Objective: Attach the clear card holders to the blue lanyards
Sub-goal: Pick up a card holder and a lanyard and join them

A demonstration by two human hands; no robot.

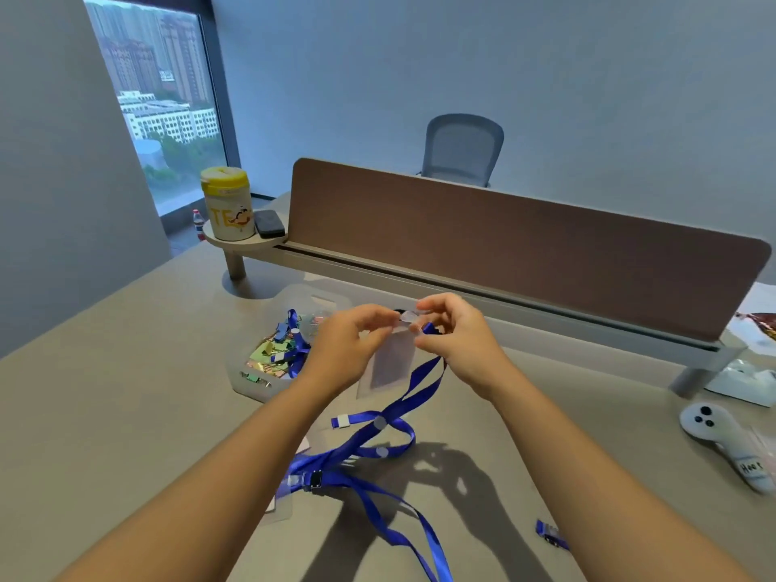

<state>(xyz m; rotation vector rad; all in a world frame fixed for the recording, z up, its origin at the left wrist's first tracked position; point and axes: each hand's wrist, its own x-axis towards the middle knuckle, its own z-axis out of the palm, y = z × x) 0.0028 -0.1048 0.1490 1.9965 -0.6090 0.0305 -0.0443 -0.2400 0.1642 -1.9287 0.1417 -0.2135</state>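
Note:
A clear card holder (388, 365) hangs above the desk between my hands. My left hand (348, 342) pinches its top edge from the left. My right hand (457, 333) pinches the clear strap tab at the holder's top, with the end of a blue lanyard (422, 380) in its fingers. The lanyard drops from that hand and loops over the desk toward me. A second blue lanyard (378, 497) lies below with another clear holder (279, 504) at its clip, partly under my left forearm.
A clear plastic tray (256, 384) with coloured binder clips and more lanyards sits left of my hands. A brown desk divider (504, 245) runs behind. A yellow-lidded canister (226, 203) and dark phone (268, 223) stand on a small shelf. A white controller (722, 438) lies at right.

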